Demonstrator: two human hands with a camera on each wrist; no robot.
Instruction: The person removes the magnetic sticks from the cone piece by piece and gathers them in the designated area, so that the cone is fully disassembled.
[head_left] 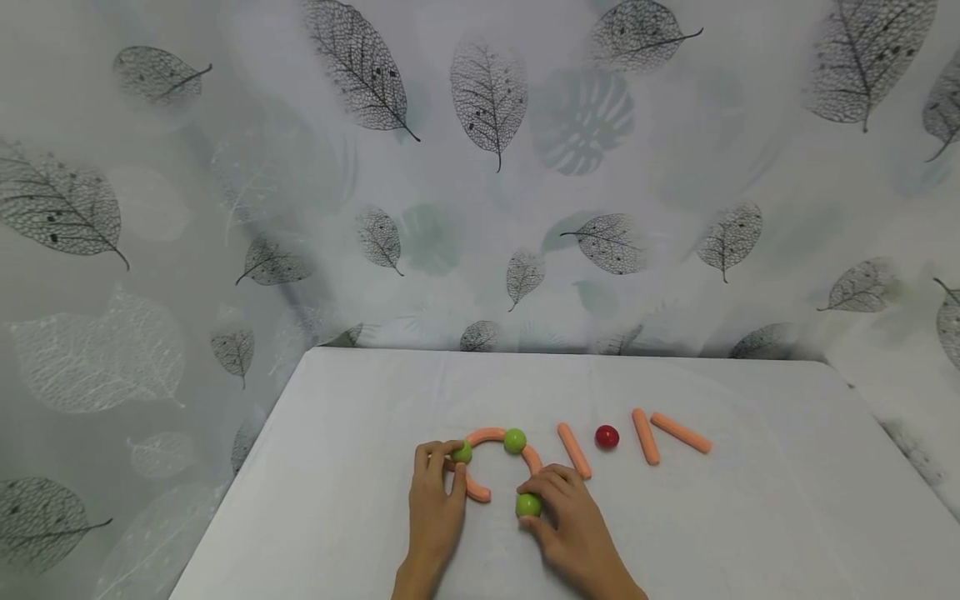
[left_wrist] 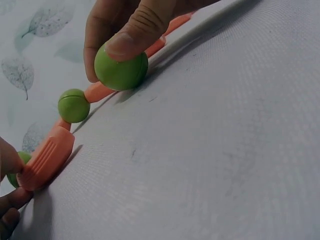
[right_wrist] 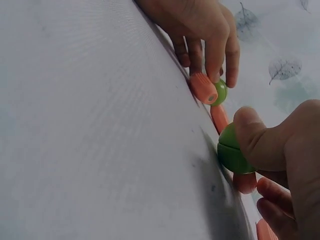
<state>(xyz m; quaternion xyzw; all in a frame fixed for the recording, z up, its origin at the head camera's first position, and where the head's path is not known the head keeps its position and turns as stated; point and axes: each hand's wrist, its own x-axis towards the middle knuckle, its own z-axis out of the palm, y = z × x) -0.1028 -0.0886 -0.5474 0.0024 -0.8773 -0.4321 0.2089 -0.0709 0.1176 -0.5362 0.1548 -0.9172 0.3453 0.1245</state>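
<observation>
My left hand holds a green ball between thumb and fingers at the left side of a partial ring. From that ball run two curved orange pieces, one lower piece and one upper piece. The upper piece meets another green ball at the top. A third curved piece curves down from there toward my right hand. Thumb and fingers of that hand pinch a green ball, right at the third piece's lower end. The ring gapes at its near side.
Right of the ring lies a straight orange stick, then a red ball. Farther right are two more sticks, one steep and one slanted. Everything sits on a white-covered table, with a leaf-patterned cloth behind it.
</observation>
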